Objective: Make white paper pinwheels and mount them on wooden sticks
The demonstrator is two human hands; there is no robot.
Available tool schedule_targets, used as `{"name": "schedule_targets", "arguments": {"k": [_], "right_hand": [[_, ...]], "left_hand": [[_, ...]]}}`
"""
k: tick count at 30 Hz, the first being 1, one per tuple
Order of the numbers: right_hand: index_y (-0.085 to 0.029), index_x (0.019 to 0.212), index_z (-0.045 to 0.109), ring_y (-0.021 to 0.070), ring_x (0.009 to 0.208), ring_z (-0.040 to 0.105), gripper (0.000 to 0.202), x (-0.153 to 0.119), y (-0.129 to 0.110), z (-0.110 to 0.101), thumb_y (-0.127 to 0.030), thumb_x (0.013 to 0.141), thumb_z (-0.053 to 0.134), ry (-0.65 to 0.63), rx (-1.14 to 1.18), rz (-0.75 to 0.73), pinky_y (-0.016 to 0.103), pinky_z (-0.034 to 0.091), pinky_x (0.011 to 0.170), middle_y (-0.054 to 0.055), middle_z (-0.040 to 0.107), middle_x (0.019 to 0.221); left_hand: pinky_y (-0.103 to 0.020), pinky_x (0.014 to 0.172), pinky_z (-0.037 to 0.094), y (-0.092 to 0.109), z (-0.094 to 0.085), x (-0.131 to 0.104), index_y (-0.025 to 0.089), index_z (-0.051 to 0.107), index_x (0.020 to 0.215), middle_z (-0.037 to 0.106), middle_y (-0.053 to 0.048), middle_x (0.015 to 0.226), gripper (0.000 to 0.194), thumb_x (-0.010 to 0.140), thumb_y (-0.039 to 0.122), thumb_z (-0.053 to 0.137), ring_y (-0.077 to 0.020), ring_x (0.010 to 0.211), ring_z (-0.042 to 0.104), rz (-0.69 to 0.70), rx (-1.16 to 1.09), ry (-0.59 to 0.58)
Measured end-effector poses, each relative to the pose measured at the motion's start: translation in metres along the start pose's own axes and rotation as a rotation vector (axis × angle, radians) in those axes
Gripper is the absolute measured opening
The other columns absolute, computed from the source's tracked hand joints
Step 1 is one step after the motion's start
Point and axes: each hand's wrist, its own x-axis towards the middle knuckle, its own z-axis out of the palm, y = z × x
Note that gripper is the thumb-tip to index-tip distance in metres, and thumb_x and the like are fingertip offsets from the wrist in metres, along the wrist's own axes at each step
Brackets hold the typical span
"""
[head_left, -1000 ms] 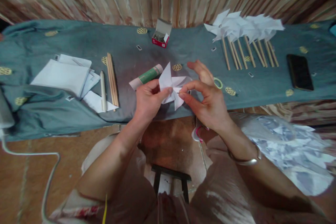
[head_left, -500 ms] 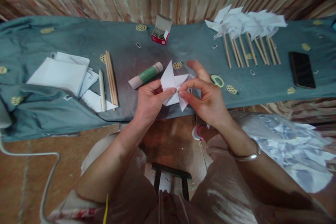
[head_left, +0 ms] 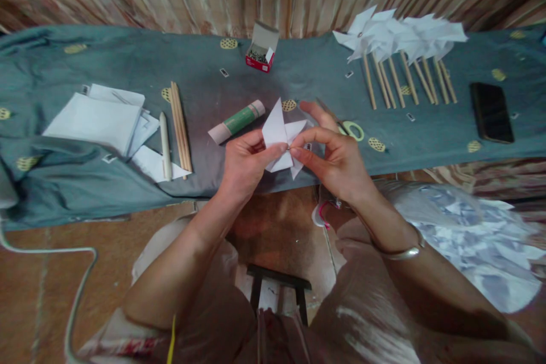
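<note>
A white paper pinwheel [head_left: 275,128] is held between my hands over the table's near edge. My left hand [head_left: 245,162] pinches it from the left, with the thumb close to its centre. The thumb and index finger of my right hand [head_left: 335,156] close on the pinwheel's middle; whether a small pin sits between them I cannot make out. Behind the pinwheel lies a glue stick [head_left: 238,121] with a green label. Scissors [head_left: 352,131] with a pale green handle lie partly hidden behind my right hand.
A small open red box [head_left: 258,60] of metal pins stands at the back. Finished pinwheels on sticks [head_left: 396,37] lie back right, near a phone [head_left: 492,112]. Left are paper sheets [head_left: 96,122], a white pen-like tool [head_left: 165,145] and wooden sticks [head_left: 180,131]. A plastic bag of paper pieces [head_left: 473,239] is below right.
Both hands keep their grip on the pinwheel at nearly the same spot. The right fingers shift very slightly at its centre.
</note>
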Motion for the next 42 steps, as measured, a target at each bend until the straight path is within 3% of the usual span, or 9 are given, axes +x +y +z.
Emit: {"name": "schedule_targets", "arguments": {"k": [32,42], "right_hand": [[-0.024,0.083,0.068,0.0257,0.145,0.042,0.013,-0.0006,0.0031,0.0007,-0.037,0.087,0.069,-0.014,0.086,0.006,0.051,0.03,0.12,0.005,0.054,0.147],[-0.024,0.082,0.071,0.0248,0.137,0.05,0.013,-0.0016,0.0084,0.0074,-0.037,0.084,0.071,-0.013,0.2,0.161,0.048,0.037,0.116,0.007,0.06,0.14]], "left_hand": [[-0.025,0.057,0.053,0.0011,0.0024,-0.001,0.017,0.074,0.078,0.075,-0.001,0.073,0.027,0.06,0.031,0.088,-0.0143,0.063,0.065,-0.003,0.02,0.033],[-0.029,0.063,0.055,-0.0023,-0.0001,-0.0006,0.016,0.074,0.081,0.074,-0.002,0.076,0.026,0.063,0.029,0.087,-0.0189,0.072,0.069,0.028,0.061,0.033]]}}
